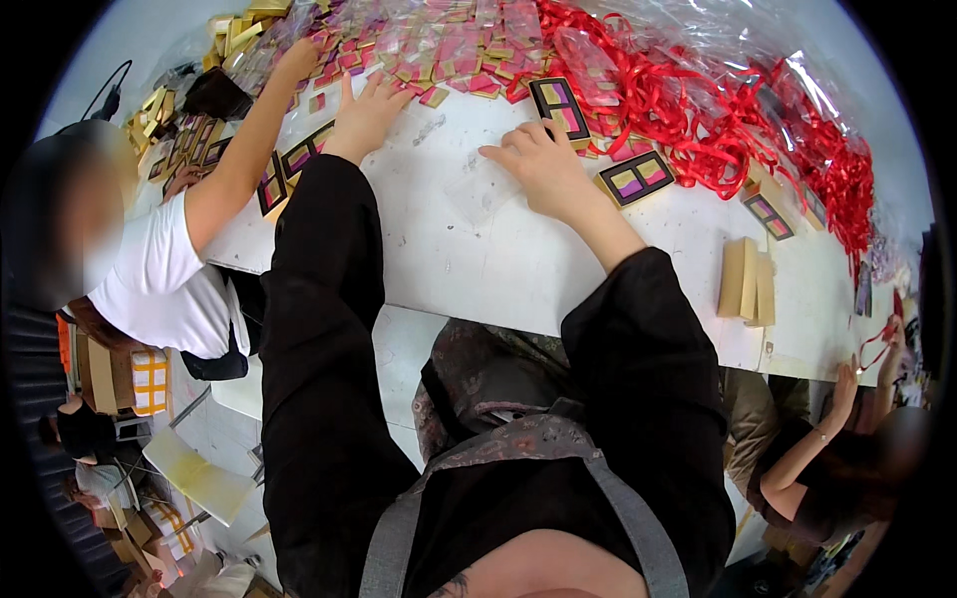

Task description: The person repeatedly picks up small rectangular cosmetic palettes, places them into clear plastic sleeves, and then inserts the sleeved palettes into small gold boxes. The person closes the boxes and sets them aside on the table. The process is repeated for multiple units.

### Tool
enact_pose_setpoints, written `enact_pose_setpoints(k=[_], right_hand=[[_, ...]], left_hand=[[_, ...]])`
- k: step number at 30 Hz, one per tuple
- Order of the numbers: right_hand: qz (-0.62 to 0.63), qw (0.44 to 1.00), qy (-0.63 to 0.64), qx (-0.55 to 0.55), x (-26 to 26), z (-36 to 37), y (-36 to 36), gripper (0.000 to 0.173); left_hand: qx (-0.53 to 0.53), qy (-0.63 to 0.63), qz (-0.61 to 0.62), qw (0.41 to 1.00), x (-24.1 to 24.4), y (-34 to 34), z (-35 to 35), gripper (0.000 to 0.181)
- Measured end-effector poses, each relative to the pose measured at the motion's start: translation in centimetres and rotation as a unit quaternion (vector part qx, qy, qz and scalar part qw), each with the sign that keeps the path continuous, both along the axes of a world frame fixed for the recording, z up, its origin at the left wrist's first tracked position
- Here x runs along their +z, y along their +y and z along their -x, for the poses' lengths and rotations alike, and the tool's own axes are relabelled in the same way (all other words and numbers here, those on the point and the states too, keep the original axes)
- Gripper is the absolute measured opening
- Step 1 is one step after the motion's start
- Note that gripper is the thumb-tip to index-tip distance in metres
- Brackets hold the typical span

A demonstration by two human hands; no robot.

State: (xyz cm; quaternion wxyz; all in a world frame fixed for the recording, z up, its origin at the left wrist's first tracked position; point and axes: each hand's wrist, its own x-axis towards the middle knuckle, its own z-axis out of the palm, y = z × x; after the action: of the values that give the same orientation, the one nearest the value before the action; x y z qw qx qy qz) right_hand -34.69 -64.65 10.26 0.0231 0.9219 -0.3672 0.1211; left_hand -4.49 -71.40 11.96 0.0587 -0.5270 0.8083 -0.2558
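My left hand [366,116] reaches over the white table [448,247], its fingers spread at the near edge of a pile of small pink and gold pieces [448,56]. Nothing shows in it. My right hand [542,164] is at the lower end of a gold-edged box with a black two-window insert [561,105]. Its outer fingers overlap the box and the thumb points away; whether they grip it is unclear. Just right of that hand lies a similar box [635,179] with purple, gold and pink pieces in its windows. Another filled box [308,149] lies partly behind my left wrist.
A tangle of red ribbon [695,112] and clear plastic sleeves [591,67] fills the back right. Gold boxes [748,280] stand at right. A co-worker's arm [254,142] reaches across from the left. Another person's hand [845,381] holds ribbon at far right.
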Motion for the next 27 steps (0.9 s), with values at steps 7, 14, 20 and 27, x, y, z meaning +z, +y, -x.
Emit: enact_pose_setpoints(k=[7,14,20,27], right_hand=[[0.136,0.985,-0.078,-0.077,-1.9,5.4,3.2,0.059],[0.06,0.979,0.061,-0.184,-0.7,16.8,3.6,0.073],[-0.195,0.916,-0.335,-0.101,3.6,15.3,9.8,0.069],[-0.136,0.912,-0.377,-0.084,4.1,11.2,15.8,0.064]], left_hand=[[-0.063,0.529,0.001,0.846,5.0,9.3,6.1,0.096],[-0.081,0.593,-0.23,0.767,0.3,20.5,12.8,0.094],[-0.086,0.489,-0.165,0.852,0.5,20.0,13.7,0.081],[-0.039,0.407,-0.142,0.901,1.0,20.6,13.1,0.086]])
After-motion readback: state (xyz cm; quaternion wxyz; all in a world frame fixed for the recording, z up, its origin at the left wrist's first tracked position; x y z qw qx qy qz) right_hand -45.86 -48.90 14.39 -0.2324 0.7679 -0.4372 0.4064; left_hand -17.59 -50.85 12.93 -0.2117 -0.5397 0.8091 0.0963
